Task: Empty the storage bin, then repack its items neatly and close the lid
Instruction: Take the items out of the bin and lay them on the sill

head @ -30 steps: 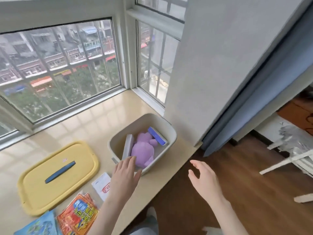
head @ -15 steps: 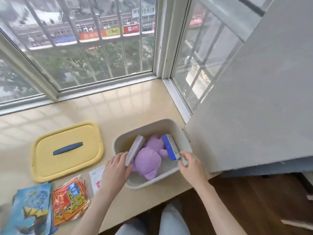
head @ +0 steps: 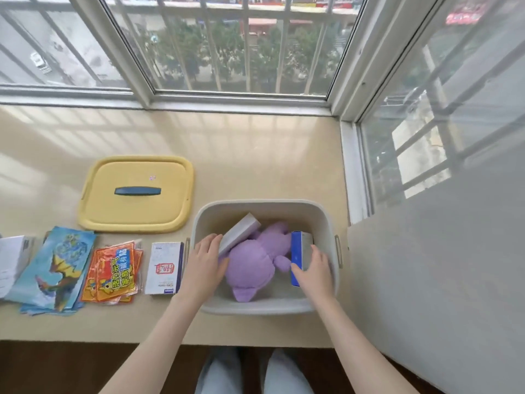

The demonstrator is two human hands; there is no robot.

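Observation:
A grey storage bin (head: pixel 264 206) stands open on the beige window ledge. Inside lies a purple plush toy (head: pixel 252 265), with a white box (head: pixel 240 236) leaning at its left and a blue-edged box (head: pixel 297 251) standing at its right. My left hand (head: pixel 204 265) grips the white box's near end inside the bin's left wall. My right hand (head: pixel 315 268) grips the near end of the blue-edged box. The bin's yellow lid (head: pixel 136 211) with a dark blue handle lies flat to the left.
On the ledge left of the bin lie a small white box with a red stamp (head: pixel 164 268), orange-red snack packets (head: pixel 113 273), a blue dragon booklet (head: pixel 56 268) and white paper (head: pixel 11 263). Windows close off the back and right; a grey wall (head: pixel 440 265) stands right.
Both hands went down into the bin: the left moved onto the white box, the right came in from over the floor and took the blue-edged box. The view tilted downward.

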